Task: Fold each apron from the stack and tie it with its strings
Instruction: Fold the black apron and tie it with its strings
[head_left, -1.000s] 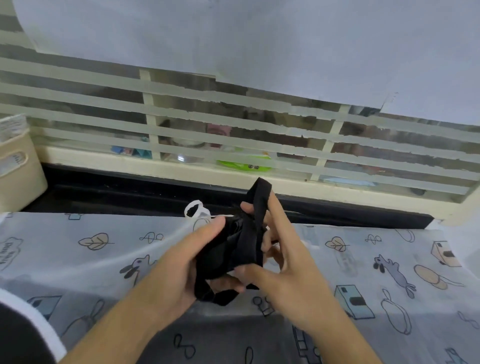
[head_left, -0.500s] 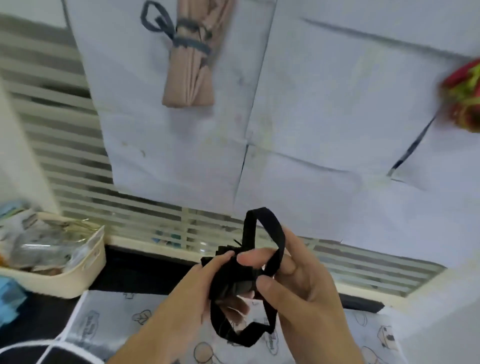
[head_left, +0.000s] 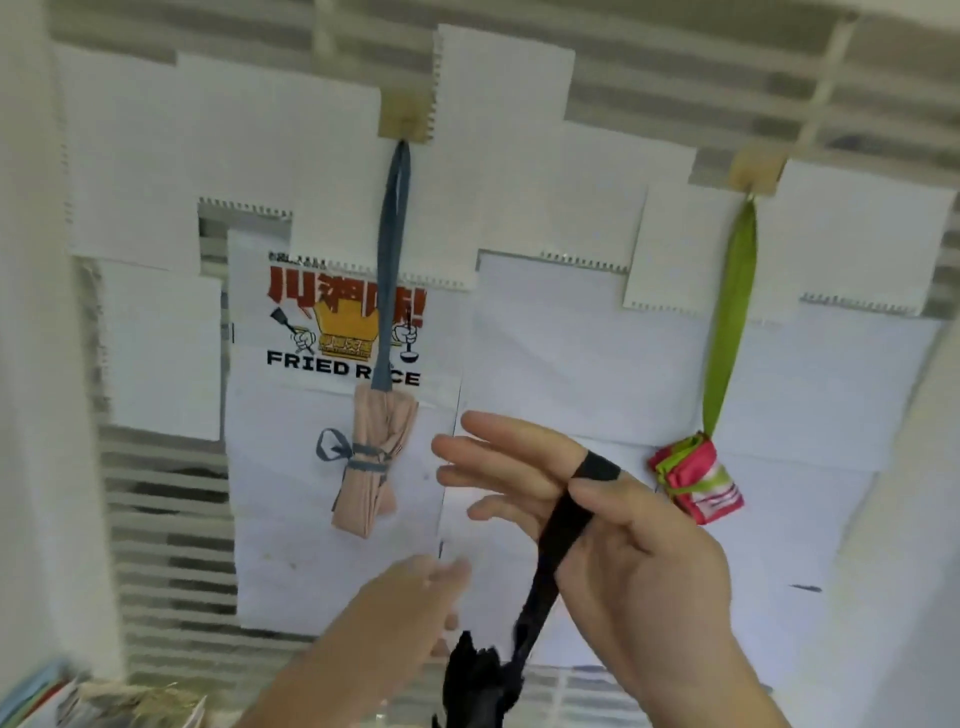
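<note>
Nearest the camera, the black apron (head_left: 478, 675) hung as a bunched, folded bundle at the lower edge of the view, dangling from its own black strap (head_left: 558, 535). The right hand (head_left: 613, 540) held that strap looped over the index finger and pinned under the thumb, with the other fingers stretched out straight toward the wall. The left hand (head_left: 410, 597) was just beside the bundle on its left, blurred, its fingers loosely extended and holding nothing; whether it touched the cloth could not be told. At the lower left corner lay a blurred heap of packets (head_left: 104, 706). Beyond the hands, the wall was covered with overlapping white paper sheets (head_left: 545, 364), one a printed poster (head_left: 343, 332) reading "FRIED RICE". A rolled pink apron (head_left: 371, 457), tied with blue-grey string, hung by a blue-grey strap from a hook (head_left: 402, 122) and partly hid the poster. To the right, well apart, a folded red and green apron (head_left: 696, 480) hung by a green strap from a second hook (head_left: 753, 174).
</note>
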